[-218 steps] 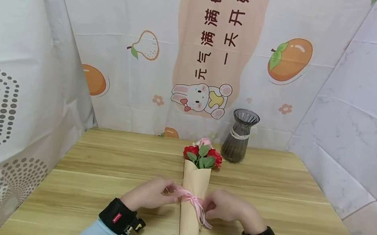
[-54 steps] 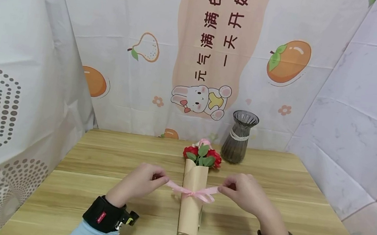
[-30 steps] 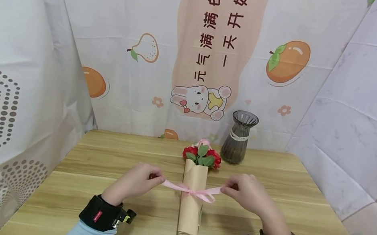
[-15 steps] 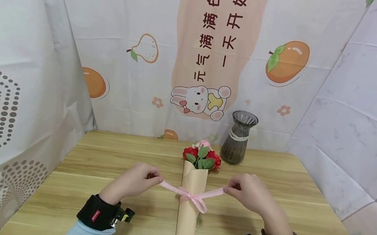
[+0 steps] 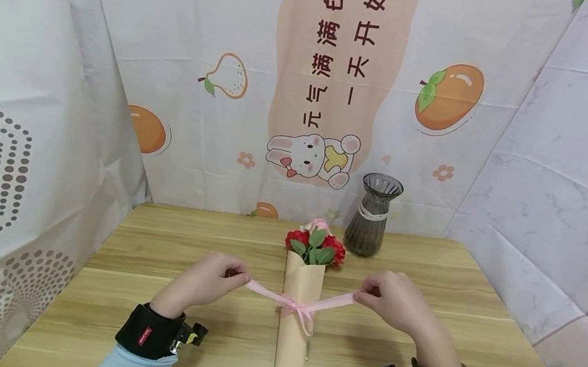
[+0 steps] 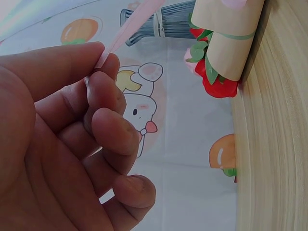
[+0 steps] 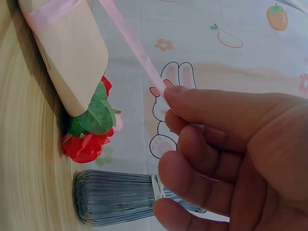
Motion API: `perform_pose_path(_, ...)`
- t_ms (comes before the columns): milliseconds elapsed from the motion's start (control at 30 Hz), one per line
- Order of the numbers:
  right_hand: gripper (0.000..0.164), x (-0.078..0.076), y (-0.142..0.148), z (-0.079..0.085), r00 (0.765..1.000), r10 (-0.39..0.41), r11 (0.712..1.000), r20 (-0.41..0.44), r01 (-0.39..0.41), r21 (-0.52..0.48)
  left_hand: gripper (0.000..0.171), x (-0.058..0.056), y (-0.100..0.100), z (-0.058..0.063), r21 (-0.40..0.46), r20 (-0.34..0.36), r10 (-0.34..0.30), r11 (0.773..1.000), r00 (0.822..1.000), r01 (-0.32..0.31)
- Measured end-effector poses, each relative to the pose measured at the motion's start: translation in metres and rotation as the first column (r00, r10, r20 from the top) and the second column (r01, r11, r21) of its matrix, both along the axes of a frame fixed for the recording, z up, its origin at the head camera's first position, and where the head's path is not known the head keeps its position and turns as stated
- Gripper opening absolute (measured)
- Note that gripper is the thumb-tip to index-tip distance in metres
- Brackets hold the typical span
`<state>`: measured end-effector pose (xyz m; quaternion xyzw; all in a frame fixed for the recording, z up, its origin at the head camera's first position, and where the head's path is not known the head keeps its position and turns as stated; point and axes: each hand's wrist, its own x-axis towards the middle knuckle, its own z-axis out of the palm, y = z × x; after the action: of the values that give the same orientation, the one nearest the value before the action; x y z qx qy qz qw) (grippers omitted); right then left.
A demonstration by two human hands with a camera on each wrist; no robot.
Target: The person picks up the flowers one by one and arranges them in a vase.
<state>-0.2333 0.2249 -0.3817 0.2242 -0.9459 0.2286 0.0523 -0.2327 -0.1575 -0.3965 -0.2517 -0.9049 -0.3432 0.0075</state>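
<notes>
so, the left hand (image 5: 207, 279) and right hand (image 5: 398, 302) each pinch one end of the pink ribbon (image 5: 331, 304) between thumb and finger, both lengths stretched out from the knot at the middle of the paper-wrapped bouquet (image 5: 305, 280), where a small loop droops. the bouquet lies on the wooden table (image 5: 134, 261) between the hands, its red and pink flowers (image 5: 332, 247) near the grey ribbed vase (image 5: 365, 231)

Pink ribbon (image 5: 299, 307) rings the lying, paper-wrapped bouquet (image 5: 305, 279).
</notes>
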Motion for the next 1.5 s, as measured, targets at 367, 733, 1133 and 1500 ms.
perform_pose_path(367,0.022,0.0,0.008,-0.001,1.0,-0.013,1.0,0.0,0.013,0.007,0.013,-0.001,-0.007,-0.003,-0.006,0.011,0.024,1.0,1.0,-0.024)
perform_pose_path(733,0.021,-0.001,0.014,-0.001,0.999,-0.032,0.999,0.02,0.032,0.016,0.015,-0.002,-0.013,0.0,0.013,0.014,0.041,0.999,0.999,-0.041)
perform_pose_path(1133,0.021,-0.002,0.022,0.0,0.998,-0.055,0.998,0.032,0.055,0.024,0.015,-0.005,-0.023,0.0,0.021,0.039,0.072,0.997,0.997,-0.073)
perform_pose_path(1500,0.02,-0.002,0.028,0.003,0.994,-0.086,0.996,0.062,0.085,0.03,0.014,-0.008,-0.031,0.001,0.025,0.042,0.106,0.994,0.993,-0.107)
